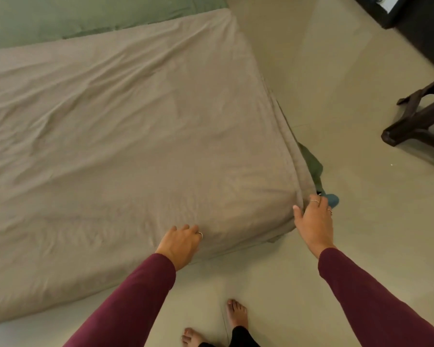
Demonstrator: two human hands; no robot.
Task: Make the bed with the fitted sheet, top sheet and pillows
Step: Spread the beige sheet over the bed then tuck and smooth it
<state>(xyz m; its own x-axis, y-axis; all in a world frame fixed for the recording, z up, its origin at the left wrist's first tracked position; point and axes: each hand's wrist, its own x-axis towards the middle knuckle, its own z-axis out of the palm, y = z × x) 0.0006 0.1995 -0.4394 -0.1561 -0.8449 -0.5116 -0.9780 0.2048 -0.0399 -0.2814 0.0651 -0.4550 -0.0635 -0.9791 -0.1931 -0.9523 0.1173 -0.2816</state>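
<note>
Both hands are down at the near corner of the bed. The right hand [314, 221] is at the corner itself, thumb on top of the beige sheet [125, 126] and fingers curled round the fold where the cloth drops over the edge, so it's gripping the sheet there. The left hand [179, 242] sits just to its left along the near edge, knuckles up, fingers bent down into the fabric; whether it pinches the cloth or only presses on it, I can't tell.

The sheet spreads away from both hands, up and to the left, covering the mattress top. It's a soft matte cloth, full of shallow creases that run slantwise, with tighter ripples bunching right in front of the left hand. Along the side beyond the right hand it hangs in a narrow folded band.

Just past the right hand's fingertips, a strip of green cloth [312, 162] pokes out from under the beige edge, and a small blue thing [332, 199] lies on the floor touching distance from those fingers. Far beyond the hands, at the head of the bed, smoother green bedding [80, 16] lies across it.

Rings glint on both hands, maroon sleeves run to the wrists. Bare feet [236, 314] stand on the pale glossy floor [348, 96] below the hands. Dark wooden furniture [416, 126] stands well off to the right
</note>
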